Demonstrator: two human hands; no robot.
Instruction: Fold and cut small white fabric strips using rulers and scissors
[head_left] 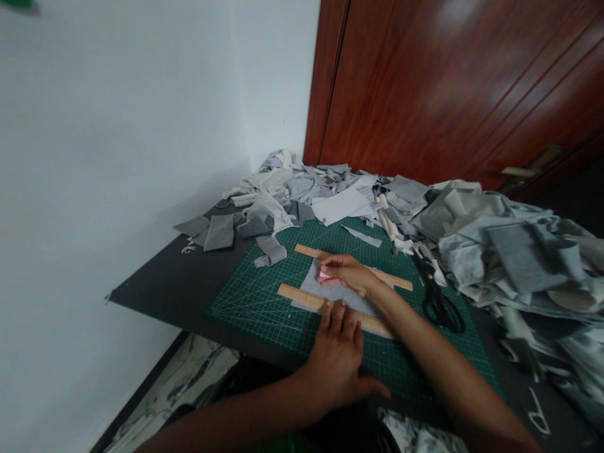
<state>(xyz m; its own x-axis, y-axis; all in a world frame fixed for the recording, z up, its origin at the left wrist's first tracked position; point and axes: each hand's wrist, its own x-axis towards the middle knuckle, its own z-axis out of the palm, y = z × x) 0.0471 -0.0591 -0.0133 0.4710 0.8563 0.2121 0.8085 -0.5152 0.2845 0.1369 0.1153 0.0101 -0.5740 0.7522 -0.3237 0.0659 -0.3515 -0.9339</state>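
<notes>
My left hand (337,355) lies with its fingers stretched over the nearer wooden ruler (302,296), pressing on it. That ruler rests across a piece of grey fabric (310,283). Above the fabric, my right hand (349,274) pinches a small pink piece of tailor's chalk (324,274). Behind the right hand a second wooden ruler (396,279) lies along the fabric's far side, partly covered by the hand. All of this sits on a green cutting mat (255,302) with grid lines.
Black-handled scissors (442,309) lie on the mat's right side. Heaps of grey and white fabric scraps (278,195) cover the table's back, and a larger fabric pile (509,245) stands at right. The black table (160,289) meets a white wall (141,126); a wooden door (448,82) is behind.
</notes>
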